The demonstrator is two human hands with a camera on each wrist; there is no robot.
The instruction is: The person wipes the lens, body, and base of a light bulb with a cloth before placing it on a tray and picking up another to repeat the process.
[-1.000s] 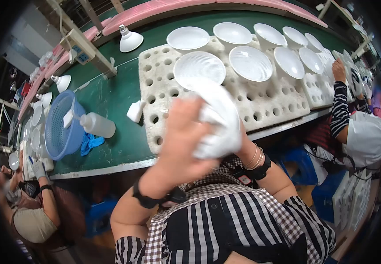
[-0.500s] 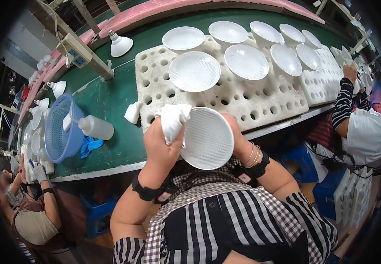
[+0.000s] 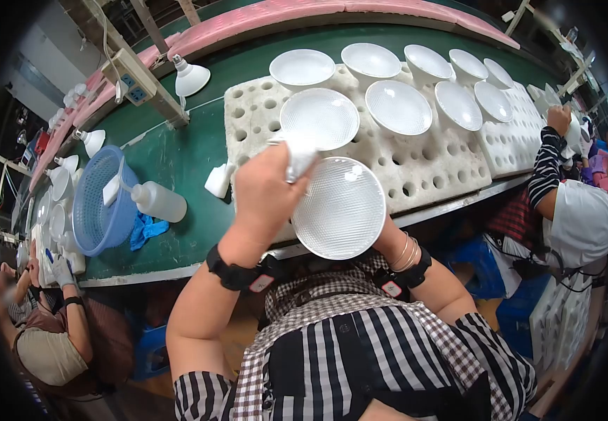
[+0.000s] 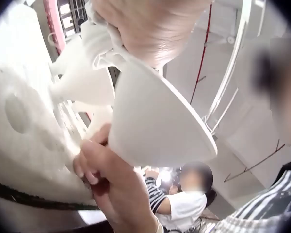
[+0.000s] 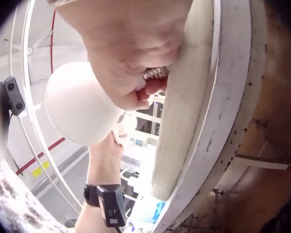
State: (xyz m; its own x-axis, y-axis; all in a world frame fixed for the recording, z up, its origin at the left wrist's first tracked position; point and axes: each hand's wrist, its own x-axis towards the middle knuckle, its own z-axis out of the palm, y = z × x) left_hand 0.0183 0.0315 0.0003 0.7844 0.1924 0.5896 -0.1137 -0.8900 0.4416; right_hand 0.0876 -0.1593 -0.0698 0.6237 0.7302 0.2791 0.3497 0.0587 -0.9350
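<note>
In front of the body, a white cone-shaped lamp is held with its round ribbed face toward the head camera. My left hand grips a crumpled white cloth at the lamp's upper left rim. Behind the lamp, my right hand is mostly hidden in the head view. The right wrist view shows my right hand curled round the threaded metal base of the lamp. From the left wrist, my left hand presses the cloth over the rim.
A pitted white foam board bears several white lamps. To its left are a foam piece, a squeeze bottle, a blue cloth and a blue basket. Other people sit at both sides.
The cloth first covered the lamp's face, then moved off to the left, and is now at the upper left rim. The lamp has risen slightly and shifted right since half a second ago.
</note>
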